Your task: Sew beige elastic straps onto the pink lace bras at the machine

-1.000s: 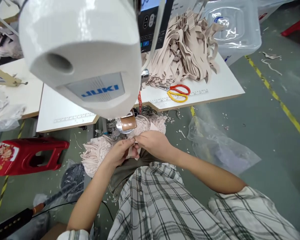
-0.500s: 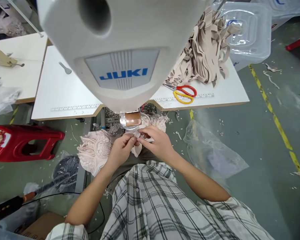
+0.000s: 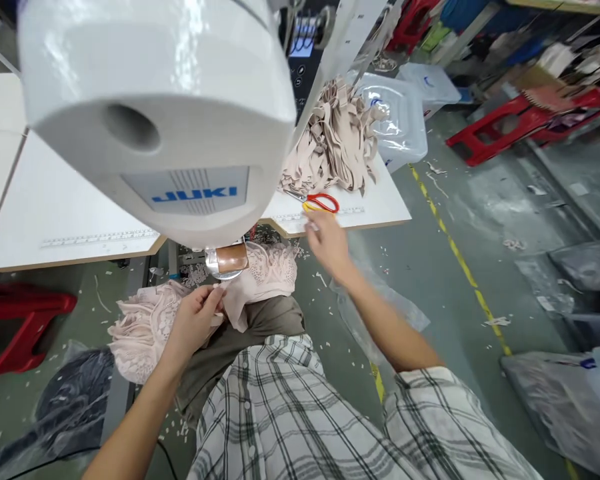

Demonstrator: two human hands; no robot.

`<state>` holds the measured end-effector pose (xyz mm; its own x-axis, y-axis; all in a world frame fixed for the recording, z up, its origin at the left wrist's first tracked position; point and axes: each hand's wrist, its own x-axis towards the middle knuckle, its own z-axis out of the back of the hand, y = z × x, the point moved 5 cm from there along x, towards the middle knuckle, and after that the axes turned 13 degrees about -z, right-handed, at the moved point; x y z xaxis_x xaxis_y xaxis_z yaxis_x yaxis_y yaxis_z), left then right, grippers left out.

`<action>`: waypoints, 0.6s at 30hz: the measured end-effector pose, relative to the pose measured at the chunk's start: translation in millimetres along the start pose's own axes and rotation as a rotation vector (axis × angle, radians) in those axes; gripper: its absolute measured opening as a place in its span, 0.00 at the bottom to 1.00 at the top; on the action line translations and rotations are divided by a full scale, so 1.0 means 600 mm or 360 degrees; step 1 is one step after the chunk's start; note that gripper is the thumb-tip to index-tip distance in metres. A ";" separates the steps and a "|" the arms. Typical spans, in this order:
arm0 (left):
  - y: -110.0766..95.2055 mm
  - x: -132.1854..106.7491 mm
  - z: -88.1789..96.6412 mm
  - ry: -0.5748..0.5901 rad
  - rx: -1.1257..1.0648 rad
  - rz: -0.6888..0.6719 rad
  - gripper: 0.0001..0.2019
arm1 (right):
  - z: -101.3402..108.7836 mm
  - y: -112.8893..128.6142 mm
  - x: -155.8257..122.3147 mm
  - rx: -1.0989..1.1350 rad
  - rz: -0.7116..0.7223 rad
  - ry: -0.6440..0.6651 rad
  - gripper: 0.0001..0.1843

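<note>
My left hand (image 3: 196,319) pinches the edge of a pale pink lace bra (image 3: 267,273) just in front of the sewing machine's (image 3: 180,133) work point. Part of the bra lies over my lap and under the machine's arm end. Over the table's front edge, my right hand (image 3: 329,245) reaches out with thumb and fingers apart. Its fingertips are beside the scissors (image 3: 324,202) and cover part of their yellow handle; whether they touch is unclear. The red handle shows fully. A bundle of similar pink lace pieces (image 3: 147,327) is left of my left hand.
Beige fabric strips (image 3: 343,137) are heaped on the white table (image 3: 90,200), behind the scissors. Lidded clear plastic boxes (image 3: 395,113) stand beyond its right end. Red stools (image 3: 25,323) are at far left and upper right. Plastic bags (image 3: 555,393) lie on the floor.
My right hand has let go of the pink fabric and moved right, up to the scissors. My left hand keeps its pinch. The view has swung to the right.
</note>
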<state>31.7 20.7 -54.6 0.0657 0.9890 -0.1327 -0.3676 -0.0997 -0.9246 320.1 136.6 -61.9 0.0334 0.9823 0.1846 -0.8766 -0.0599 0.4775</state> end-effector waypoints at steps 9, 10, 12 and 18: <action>0.014 -0.019 -0.029 0.0067 -0.0941 0.0273 0.14 | 0.040 -0.060 0.104 -0.0842 -0.0090 0.0384 0.22; 0.016 -0.021 -0.031 0.0062 -0.1075 0.0299 0.14 | 0.050 -0.055 0.079 -0.0769 -0.0112 0.0371 0.22; 0.018 -0.023 -0.033 0.0040 -0.1277 0.0345 0.13 | 0.074 -0.042 0.014 -0.0552 -0.0169 0.0370 0.21; 0.018 -0.020 -0.038 0.0027 -0.1417 0.0455 0.15 | 0.100 0.063 -0.196 -0.0032 0.0253 0.0816 0.17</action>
<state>48.3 5.1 -71.0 0.0988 0.9128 -0.3963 0.4739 -0.3933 -0.7879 311.7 8.3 -13.8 -0.3348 0.9225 -0.1923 -0.8609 -0.2164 0.4605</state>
